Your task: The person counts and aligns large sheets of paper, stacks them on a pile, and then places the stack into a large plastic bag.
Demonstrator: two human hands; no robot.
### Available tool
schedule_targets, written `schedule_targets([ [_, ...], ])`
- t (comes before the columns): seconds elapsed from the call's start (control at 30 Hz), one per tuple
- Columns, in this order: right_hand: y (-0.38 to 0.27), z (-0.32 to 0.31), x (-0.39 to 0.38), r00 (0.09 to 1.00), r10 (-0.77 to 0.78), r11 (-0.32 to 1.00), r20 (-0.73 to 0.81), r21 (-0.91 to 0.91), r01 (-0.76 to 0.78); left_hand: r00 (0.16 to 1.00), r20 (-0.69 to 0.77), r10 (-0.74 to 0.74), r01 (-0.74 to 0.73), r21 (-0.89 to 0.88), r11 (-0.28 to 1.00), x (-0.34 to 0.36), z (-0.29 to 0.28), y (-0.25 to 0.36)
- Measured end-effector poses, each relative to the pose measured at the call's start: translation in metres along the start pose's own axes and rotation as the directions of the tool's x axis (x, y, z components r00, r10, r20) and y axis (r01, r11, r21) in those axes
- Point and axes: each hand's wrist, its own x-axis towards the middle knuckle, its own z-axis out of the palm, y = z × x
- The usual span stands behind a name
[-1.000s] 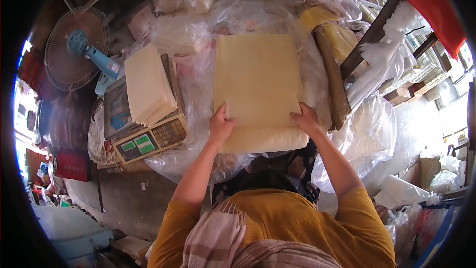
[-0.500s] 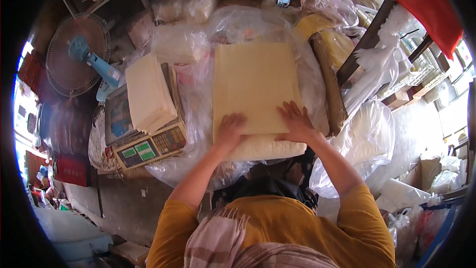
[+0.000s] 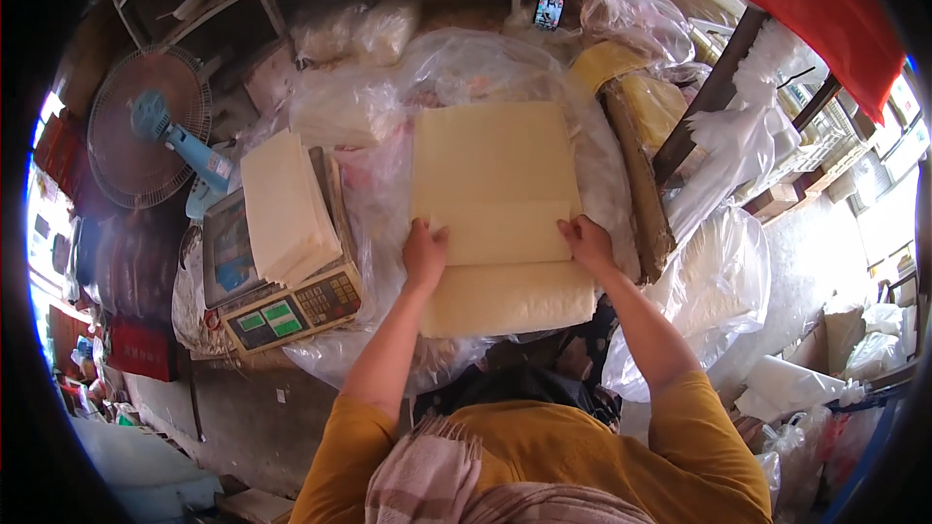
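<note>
The left hand [image 3: 424,250] and right hand [image 3: 590,245] each look pinched on a side edge of the sheet [image 3: 493,155], thumbs on top. The sheet lies between them, on the stack [image 3: 510,303]; a crosswise line marks it, and its near edge seems aligned only partway, leaving the stack's near end uncovered. Plastic [image 3: 372,189] surrounds this; leftward, a separate pile [image 3: 288,209] already rests on the scale [image 3: 282,318].

Left hand [image 3: 425,250] and right hand [image 3: 589,245] at opposite edges of a cream sheet [image 3: 493,160].
</note>
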Motion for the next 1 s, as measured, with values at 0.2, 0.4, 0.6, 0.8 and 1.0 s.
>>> schedule_targets([
  [0.2, -0.027, 0.000, 0.010, 0.975, 0.222, 0.910, -0.006, -0.357, -0.210, 0.918, 0.029, 0.395, -0.366, 0.443, 0.818, -0.016, 0.041, 0.025],
  [0.4, -0.032, -0.003, 0.011, 0.977, 0.214, 0.897, -0.015, -0.393, -0.203, 0.932, 0.037, 0.359, -0.347, 0.365, 0.864, -0.010, 0.037, 0.018],
  [0.6, 0.031, 0.004, -0.070, 0.823, 0.339, 0.637, 0.456, 0.532, -0.557, 0.978, 0.078, -0.193, 0.208, -0.367, 0.907, -0.089, 0.000, 0.032],
  [0.8, -0.055, 0.025, -0.156, 0.610, 0.263, -0.014, 0.748, 0.635, -0.772, 0.910, 0.200, -0.364, 0.373, -0.777, 0.507, -0.130, -0.005, 0.048],
  [1.0, -0.128, 0.011, -0.144, 0.439, 0.129, 0.212, 0.889, 0.408, -0.888, 0.988, 0.076, -0.133, 0.128, -0.887, 0.443, -0.126, -0.029, 0.026],
])
